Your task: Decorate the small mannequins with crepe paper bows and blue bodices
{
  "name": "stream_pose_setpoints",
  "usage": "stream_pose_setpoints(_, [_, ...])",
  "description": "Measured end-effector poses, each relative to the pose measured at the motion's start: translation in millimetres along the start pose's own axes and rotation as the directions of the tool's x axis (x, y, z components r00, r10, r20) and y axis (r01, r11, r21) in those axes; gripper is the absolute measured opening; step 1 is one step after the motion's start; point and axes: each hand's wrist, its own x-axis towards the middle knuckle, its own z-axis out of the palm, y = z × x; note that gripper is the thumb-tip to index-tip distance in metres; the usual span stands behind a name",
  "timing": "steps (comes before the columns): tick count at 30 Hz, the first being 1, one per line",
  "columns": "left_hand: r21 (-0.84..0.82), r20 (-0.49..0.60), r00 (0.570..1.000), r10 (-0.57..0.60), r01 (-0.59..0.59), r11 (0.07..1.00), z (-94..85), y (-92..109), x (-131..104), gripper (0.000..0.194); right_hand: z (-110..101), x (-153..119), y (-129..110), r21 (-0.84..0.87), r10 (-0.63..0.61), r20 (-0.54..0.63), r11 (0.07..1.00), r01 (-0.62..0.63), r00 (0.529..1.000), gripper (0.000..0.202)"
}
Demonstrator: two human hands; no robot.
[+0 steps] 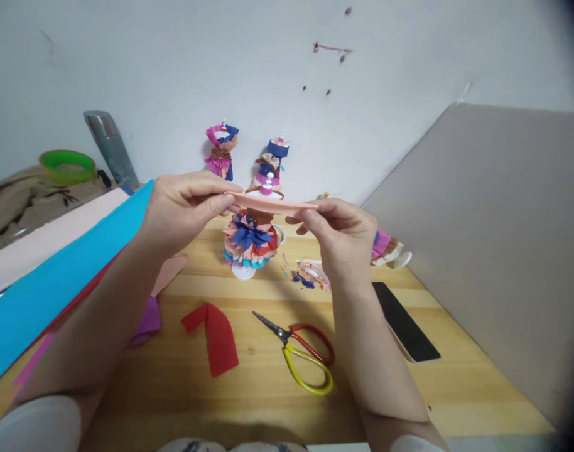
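My left hand (193, 201) pinches one end of a narrow peach paper strip (272, 204), and my right hand (338, 229) pinches the other end. The strip is held level above the table, stretched between both hands. Just behind it stands a decorated figure (250, 242) with ruffled paper in blue, peach, red and turquoise on a white base; the strip hides part of its upper half. Below my hands lie scissors (282, 334) with one red and one yellow handle, blades apart. Left of them is a folded red paper piece (220, 339).
Two more paper-dressed figures (222, 150) stand near the wall. Paper scraps (310, 276) lie mid-table, and a black phone (404, 321) is at right beside a grey panel (498, 251). Turquoise paper (70, 285) and green tape (68, 166) are at left.
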Motion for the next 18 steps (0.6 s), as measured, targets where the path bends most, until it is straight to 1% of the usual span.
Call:
stream_pose_setpoints(5, [0.019,0.010,0.996,0.093,-0.093,0.995,-6.1,-11.9,5.1,0.010,1.9,-0.3,4.4,0.000,0.009,0.054,1.000,-0.009,0.998,0.020])
stream_pose_setpoints(7, [0.018,0.009,0.995,0.103,-0.103,0.995,-9.3,-13.1,6.5,0.010,3.5,-1.3,5.7,0.014,0.012,0.066,1.000,-0.012,0.998,0.020])
stream_pose_setpoints(11, [0.017,0.059,0.997,0.040,-0.041,0.999,-17.5,-14.0,8.8,0.011,8.4,-5.2,5.1,0.073,0.029,0.109,0.997,-0.037,0.994,0.021])
stream_pose_setpoints(13, [0.016,0.058,0.998,0.009,-0.010,1.000,-19.3,-16.3,10.2,0.012,10.9,-7.1,3.5,0.113,0.048,0.143,0.991,-0.065,0.988,0.021])
stream_pose_setpoints(16, [-0.011,0.032,0.999,-0.022,0.022,1.000,-16.2,-22.3,12.6,0.014,12.3,-8.3,1.4,0.124,0.066,0.164,0.988,-0.087,0.984,0.022])
stream_pose_setpoints(18, [-0.049,0.030,0.999,-0.044,0.046,0.998,-11.9,-26.4,14.1,0.014,11.0,-7.9,0.7,0.098,0.048,0.154,0.993,-0.064,0.987,0.021])
